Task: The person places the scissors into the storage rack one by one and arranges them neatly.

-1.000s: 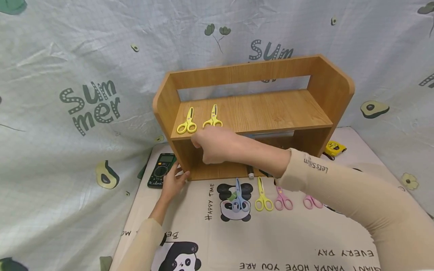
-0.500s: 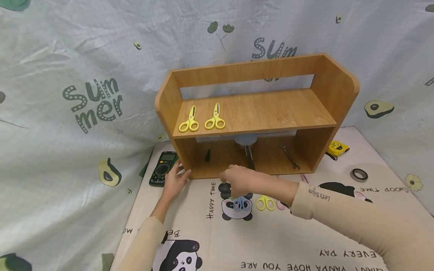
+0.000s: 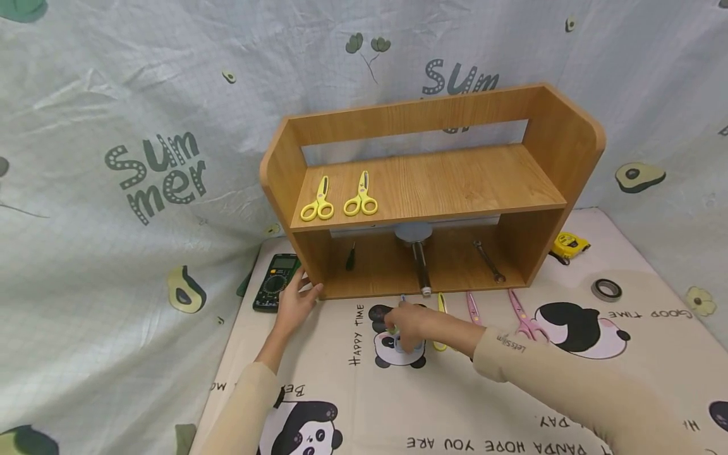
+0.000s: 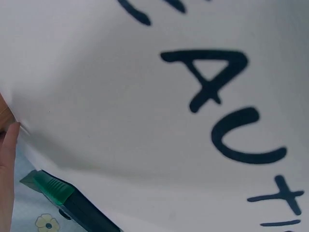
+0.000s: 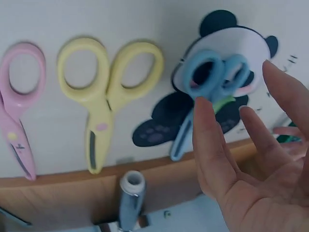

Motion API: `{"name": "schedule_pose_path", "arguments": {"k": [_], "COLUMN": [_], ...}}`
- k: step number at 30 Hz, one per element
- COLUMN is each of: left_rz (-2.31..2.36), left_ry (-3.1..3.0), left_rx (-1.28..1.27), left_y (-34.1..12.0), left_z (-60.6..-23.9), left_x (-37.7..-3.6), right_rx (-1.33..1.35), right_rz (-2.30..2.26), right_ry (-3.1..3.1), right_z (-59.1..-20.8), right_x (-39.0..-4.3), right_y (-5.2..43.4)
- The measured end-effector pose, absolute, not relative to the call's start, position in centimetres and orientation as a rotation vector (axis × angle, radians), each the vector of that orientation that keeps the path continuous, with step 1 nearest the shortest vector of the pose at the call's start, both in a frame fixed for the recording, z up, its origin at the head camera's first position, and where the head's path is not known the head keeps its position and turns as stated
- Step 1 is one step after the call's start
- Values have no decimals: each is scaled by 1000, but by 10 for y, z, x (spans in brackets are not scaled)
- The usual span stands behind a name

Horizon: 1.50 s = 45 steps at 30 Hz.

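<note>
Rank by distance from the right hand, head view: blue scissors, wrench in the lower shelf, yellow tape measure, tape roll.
From the right hand, nearest first:
1. blue scissors - right under the fingers, on the panda print.
2. wrench - inside the lower shelf, right part.
3. yellow tape measure - on the mat just past the shelf's right end.
4. tape roll - far right on the mat.

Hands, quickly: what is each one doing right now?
Left hand: open, fingers resting against the shelf.
Right hand: open, fingers spread over the blue scissors, holding nothing.
</note>
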<state>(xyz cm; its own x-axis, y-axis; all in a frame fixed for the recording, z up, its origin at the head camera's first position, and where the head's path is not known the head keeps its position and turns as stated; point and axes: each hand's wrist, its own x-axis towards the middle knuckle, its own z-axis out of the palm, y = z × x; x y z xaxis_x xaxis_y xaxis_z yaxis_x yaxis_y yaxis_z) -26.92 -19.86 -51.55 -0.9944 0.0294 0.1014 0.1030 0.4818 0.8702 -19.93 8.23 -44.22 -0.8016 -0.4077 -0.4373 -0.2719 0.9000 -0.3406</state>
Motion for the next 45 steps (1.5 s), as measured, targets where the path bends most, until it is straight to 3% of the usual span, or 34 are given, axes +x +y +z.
{"name": "schedule_pose_path", "arguments": {"k": [16,45], "left_rz": [-1566,-1555], "left_ry": [-2634,-2630], "left_rx": [-134,-123], "left_y": [-199,-197], "left_z": [-516,-515], "left_x": [-269,-267], "right_rx": [-406,-462], "right_rz": [-357,-331], "right_ry": [2603,2607], "right_z": [-467,-472], "right_x": [-206,-210], "right_y": [82,81]}}
